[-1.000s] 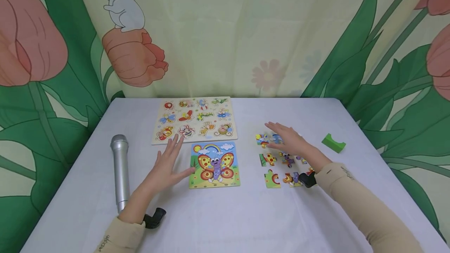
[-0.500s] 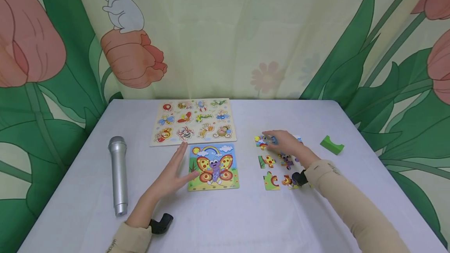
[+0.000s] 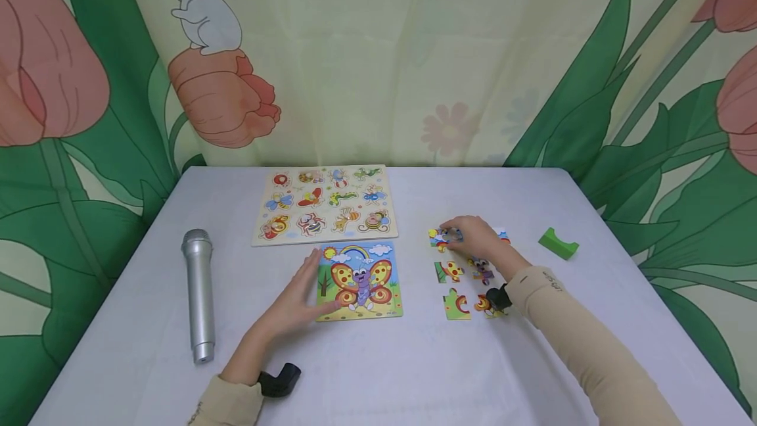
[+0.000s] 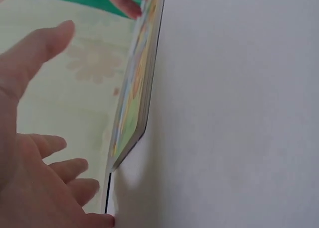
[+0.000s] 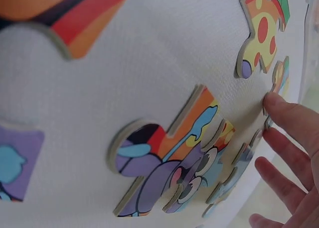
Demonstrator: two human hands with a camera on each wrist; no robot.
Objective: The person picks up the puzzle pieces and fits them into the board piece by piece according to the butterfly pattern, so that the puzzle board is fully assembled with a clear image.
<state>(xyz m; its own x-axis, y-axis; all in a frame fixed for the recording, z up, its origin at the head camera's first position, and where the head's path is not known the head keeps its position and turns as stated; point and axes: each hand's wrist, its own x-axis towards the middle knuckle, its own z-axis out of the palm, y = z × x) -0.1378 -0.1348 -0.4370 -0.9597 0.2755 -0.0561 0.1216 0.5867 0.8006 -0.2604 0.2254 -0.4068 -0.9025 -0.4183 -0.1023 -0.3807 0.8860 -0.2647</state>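
Observation:
The left hand [image 3: 296,300] reaches to the left edge of a square butterfly picture board [image 3: 365,281], its thumb extended over the lower left corner and its fingers relaxed. In the left wrist view the board [image 4: 133,108] shows edge-on beside that hand [image 4: 40,163]. On the right, the right hand [image 3: 478,240] pinches a blue puzzle piece [image 3: 456,235] in the back row between thumb and fingers. Several more jigsaw pieces lie in loose rows, among them a green-and-red piece [image 3: 455,306] and a purple butterfly-face piece [image 5: 164,173]. The hand and sleeve hide some pieces.
A silver microphone [image 3: 202,294] lies at the left. Behind the butterfly board is a larger insect puzzle board [image 3: 325,206]. A green arched block [image 3: 558,244] sits at the right. White cloth [image 3: 378,373] covers the table; a printed curtain [image 3: 367,64] hangs behind.
The right hand has lowered from above the pieces, and its fingers have closed on the blue piece. The left hand has shifted right and down, nearer the butterfly board.

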